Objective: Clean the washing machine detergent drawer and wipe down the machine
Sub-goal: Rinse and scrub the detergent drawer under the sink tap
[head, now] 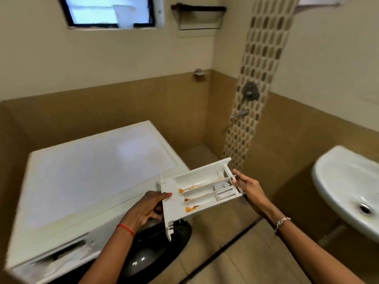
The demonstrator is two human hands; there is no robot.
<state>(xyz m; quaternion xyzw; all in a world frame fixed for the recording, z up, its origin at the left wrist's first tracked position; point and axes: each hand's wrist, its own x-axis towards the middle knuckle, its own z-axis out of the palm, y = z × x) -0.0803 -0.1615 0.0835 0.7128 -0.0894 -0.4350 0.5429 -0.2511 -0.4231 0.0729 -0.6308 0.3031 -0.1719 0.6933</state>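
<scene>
I hold the white detergent drawer (196, 191) in the air in front of me, out of the machine. Orange-brown residue lies in its compartments. My left hand (145, 210) grips the drawer's front panel, thumb on top. My right hand (246, 186) holds its rear end with the fingers against the back wall. The white washing machine (92, 177) stands at the left, its flat top in plain view. Its dark round door (151, 253) shows below the drawer. An empty drawer slot (61, 255) gapes at the machine's front left.
A white wall basin (346, 187) hangs at the right. A shower mixer (249, 92) and a tap (239, 114) sit on the tiled wall behind. A window (110, 11) is high up at the left. Beige floor tiles (235, 261) lie between machine and basin.
</scene>
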